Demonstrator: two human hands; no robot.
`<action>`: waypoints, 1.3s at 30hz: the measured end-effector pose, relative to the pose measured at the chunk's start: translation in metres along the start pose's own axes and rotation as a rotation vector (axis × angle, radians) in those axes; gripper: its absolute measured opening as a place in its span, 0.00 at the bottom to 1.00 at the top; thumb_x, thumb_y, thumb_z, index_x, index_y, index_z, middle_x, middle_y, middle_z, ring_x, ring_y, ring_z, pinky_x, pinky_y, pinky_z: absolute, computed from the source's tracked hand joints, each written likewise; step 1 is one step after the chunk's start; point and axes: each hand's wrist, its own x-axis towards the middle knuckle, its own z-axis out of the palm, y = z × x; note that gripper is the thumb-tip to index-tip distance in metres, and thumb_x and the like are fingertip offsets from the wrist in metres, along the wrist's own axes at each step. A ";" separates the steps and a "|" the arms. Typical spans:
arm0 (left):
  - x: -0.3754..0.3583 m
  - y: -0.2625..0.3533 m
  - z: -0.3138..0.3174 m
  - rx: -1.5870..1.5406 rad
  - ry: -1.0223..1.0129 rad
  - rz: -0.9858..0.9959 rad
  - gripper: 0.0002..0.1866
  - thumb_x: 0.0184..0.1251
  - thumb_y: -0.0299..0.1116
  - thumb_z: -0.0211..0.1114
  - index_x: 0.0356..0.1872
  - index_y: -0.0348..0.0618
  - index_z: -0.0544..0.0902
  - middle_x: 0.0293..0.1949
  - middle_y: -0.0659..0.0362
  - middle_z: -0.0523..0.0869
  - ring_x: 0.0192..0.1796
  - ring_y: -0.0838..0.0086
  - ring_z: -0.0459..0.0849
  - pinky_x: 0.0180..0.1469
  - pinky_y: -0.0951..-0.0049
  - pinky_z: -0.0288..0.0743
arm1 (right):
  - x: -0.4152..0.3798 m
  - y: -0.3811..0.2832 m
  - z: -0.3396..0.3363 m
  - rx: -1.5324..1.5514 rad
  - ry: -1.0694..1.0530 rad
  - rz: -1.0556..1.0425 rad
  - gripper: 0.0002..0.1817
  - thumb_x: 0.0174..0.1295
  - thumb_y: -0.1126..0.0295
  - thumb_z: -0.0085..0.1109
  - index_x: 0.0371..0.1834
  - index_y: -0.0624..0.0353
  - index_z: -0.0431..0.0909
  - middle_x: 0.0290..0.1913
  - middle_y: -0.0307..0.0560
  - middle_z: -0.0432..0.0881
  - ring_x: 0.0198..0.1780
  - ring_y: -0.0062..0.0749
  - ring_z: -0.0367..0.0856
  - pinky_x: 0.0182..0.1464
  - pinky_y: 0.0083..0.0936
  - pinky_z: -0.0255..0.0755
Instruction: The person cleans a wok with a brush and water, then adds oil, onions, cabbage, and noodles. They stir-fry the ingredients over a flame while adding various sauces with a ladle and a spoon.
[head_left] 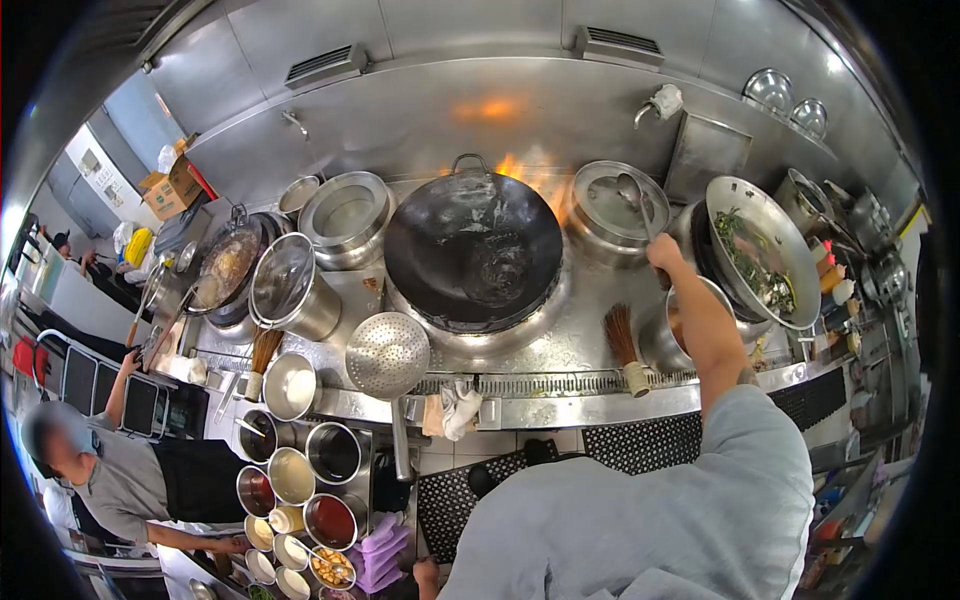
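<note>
My right hand (662, 252) is closed round the handle of a ladle (630, 188). The ladle's bowl is over a lidded-looking round steel pot (612, 232) at the back, right of the large black wok (425, 235). That wok sits on the middle burner, wet inside, with flames (515, 166) rising behind its far rim. Low at the bottom edge is my left hand (427, 572), partly cut off beside purple folded cloths or bags (378, 548). Its fingers are too hidden to read.
A large pan (735, 195) with greens stands right. Left are another wok (232, 260), steel pots and a perforated strainer (388, 352). Sauce containers (332, 520) fill the lower left, near a co-worker (115, 480). A bamboo brush (622, 340) lies on the counter.
</note>
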 end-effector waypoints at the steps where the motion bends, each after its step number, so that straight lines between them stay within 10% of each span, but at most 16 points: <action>1: -0.004 -0.001 -0.004 -0.061 0.016 -0.067 0.19 0.56 0.42 0.63 0.36 0.35 0.87 0.36 0.41 0.87 0.45 0.49 0.86 0.47 0.56 0.77 | 0.021 0.012 0.012 0.000 -0.001 0.007 0.15 0.59 0.69 0.56 0.27 0.74 0.79 0.24 0.63 0.82 0.25 0.48 0.85 0.31 0.43 0.78; 4: 0.004 0.011 -0.023 -0.090 -0.077 -0.278 0.19 0.56 0.42 0.63 0.35 0.33 0.87 0.36 0.40 0.87 0.45 0.49 0.86 0.48 0.57 0.77 | 0.048 0.033 0.021 0.367 -0.395 -0.060 0.13 0.63 0.70 0.55 0.27 0.72 0.77 0.22 0.51 0.79 0.20 0.33 0.80 0.23 0.31 0.75; 6: 0.007 0.023 -0.036 -0.068 -0.020 -0.203 0.20 0.57 0.42 0.62 0.35 0.31 0.87 0.37 0.39 0.87 0.45 0.49 0.86 0.48 0.57 0.76 | 0.005 -0.003 -0.024 1.421 -0.529 0.557 0.10 0.67 0.72 0.51 0.32 0.70 0.74 0.21 0.39 0.73 0.17 0.19 0.71 0.18 0.16 0.69; 11: 0.019 0.028 -0.033 -0.095 0.020 0.166 0.18 0.58 0.40 0.62 0.34 0.32 0.87 0.39 0.39 0.87 0.45 0.46 0.85 0.47 0.56 0.76 | -0.068 -0.042 -0.096 1.636 -0.506 0.619 0.09 0.71 0.71 0.47 0.40 0.69 0.68 0.21 0.35 0.72 0.16 0.14 0.69 0.15 0.08 0.67; 20: 0.041 0.025 -0.019 0.470 -0.118 0.605 0.12 0.60 0.29 0.54 0.33 0.37 0.86 0.39 0.43 0.87 0.42 0.48 0.86 0.48 0.54 0.80 | -0.163 -0.101 -0.160 1.694 -0.735 0.667 0.11 0.71 0.71 0.44 0.43 0.71 0.69 0.24 0.37 0.74 0.16 0.14 0.69 0.14 0.10 0.68; 23: 0.051 0.026 -0.013 0.451 -0.065 0.497 0.14 0.62 0.32 0.53 0.34 0.35 0.85 0.39 0.41 0.87 0.43 0.47 0.85 0.48 0.54 0.78 | -0.186 -0.117 -0.155 1.650 -0.815 0.693 0.11 0.71 0.71 0.43 0.43 0.70 0.69 0.25 0.37 0.73 0.16 0.15 0.69 0.15 0.11 0.71; 25: 0.042 0.047 -0.030 -0.117 -0.113 0.097 0.18 0.63 0.37 0.52 0.36 0.32 0.85 0.41 0.38 0.86 0.47 0.46 0.85 0.50 0.54 0.76 | -0.199 -0.123 -0.148 1.588 -0.804 0.697 0.10 0.70 0.71 0.44 0.42 0.70 0.70 0.25 0.37 0.73 0.16 0.15 0.69 0.15 0.11 0.71; 35: 0.057 0.012 -0.020 -0.245 -0.193 -0.017 0.20 0.65 0.41 0.54 0.41 0.32 0.84 0.47 0.39 0.85 0.53 0.48 0.83 0.56 0.56 0.74 | -0.263 -0.157 -0.129 0.774 -0.532 0.299 0.11 0.66 0.68 0.57 0.28 0.63 0.74 0.23 0.40 0.74 0.19 0.24 0.72 0.18 0.24 0.68; 39: 0.060 -0.004 -0.025 0.560 -0.345 0.402 0.17 0.67 0.36 0.51 0.44 0.40 0.85 0.48 0.43 0.85 0.54 0.48 0.82 0.56 0.54 0.76 | -0.283 -0.184 -0.128 0.689 -0.504 0.268 0.12 0.65 0.67 0.57 0.27 0.64 0.74 0.20 0.39 0.72 0.19 0.23 0.72 0.18 0.24 0.67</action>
